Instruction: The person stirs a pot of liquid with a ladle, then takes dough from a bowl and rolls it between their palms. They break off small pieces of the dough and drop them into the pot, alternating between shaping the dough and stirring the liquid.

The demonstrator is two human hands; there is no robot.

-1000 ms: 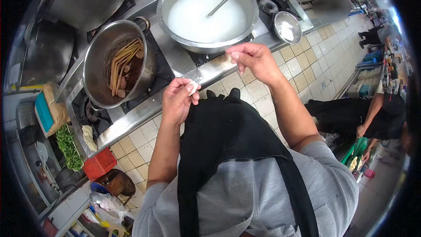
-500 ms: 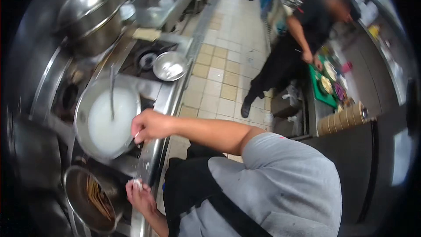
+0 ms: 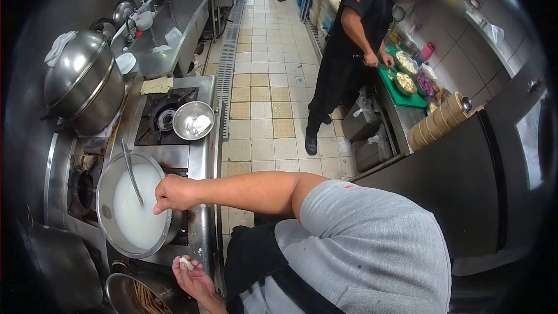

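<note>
My right hand (image 3: 174,193) is closed into a loose fist at the near rim of a large steel pot (image 3: 108,181) of white liquid, with a ladle (image 3: 131,171) standing in it. Whether anything is pinched in that hand cannot be made out. My left hand (image 3: 195,278) is lower, palm up, with a small white lump (image 3: 186,263) on its fingers, beside a second pot (image 3: 122,293) holding brown sticks.
A small steel bowl (image 3: 193,120) with white stuff sits on the stove edge. A lidded steel pot (image 3: 84,83) stands at the far left. A person in black (image 3: 349,40) works at a green board (image 3: 401,90) across the tiled aisle. Stacked paper bowls (image 3: 436,119) are on the right.
The view swung from looking down at the stove to looking along the aisle. My right hand moved to the white pot's rim; my left hand dropped low with the white lump.
</note>
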